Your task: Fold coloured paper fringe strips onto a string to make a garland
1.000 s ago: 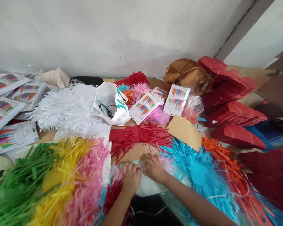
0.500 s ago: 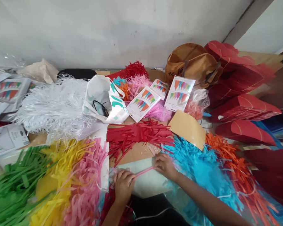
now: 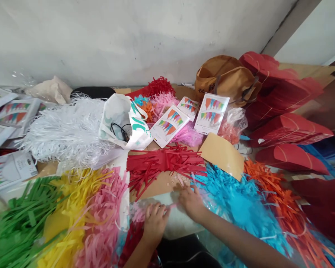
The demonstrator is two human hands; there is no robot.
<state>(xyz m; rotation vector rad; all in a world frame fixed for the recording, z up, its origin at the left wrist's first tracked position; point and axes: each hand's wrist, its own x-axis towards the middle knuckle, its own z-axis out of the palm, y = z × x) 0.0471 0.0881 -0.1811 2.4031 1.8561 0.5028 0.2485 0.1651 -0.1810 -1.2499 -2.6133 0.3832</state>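
Observation:
My left hand (image 3: pixel 155 220) and my right hand (image 3: pixel 192 202) rest close together near the table's front edge, on a clear plastic sleeve (image 3: pixel 173 219) over white paper. Both pinch the ends of a short pink paper strip (image 3: pixel 173 205) stretched between them. Left of my left hand lies a heap of pink fringe (image 3: pixel 106 219). Blue fringe (image 3: pixel 234 201) lies right beside my right hand. Red fringe (image 3: pixel 162 163) is spread just beyond both hands.
Green (image 3: pixel 19 223), yellow (image 3: pixel 72 201), white (image 3: pixel 69 130) and orange (image 3: pixel 279 201) fringe heaps cover the table. Printed packs (image 3: pixel 212 113), a white bag (image 3: pixel 125 123), a brown bag (image 3: pixel 226 80), a tan envelope (image 3: pixel 222 154) and red paper stacks (image 3: pixel 287 130) sit behind, against the wall.
The hands first drew apart with the pink strip stretched between them, then came closer together again. The camera view shifted slightly.

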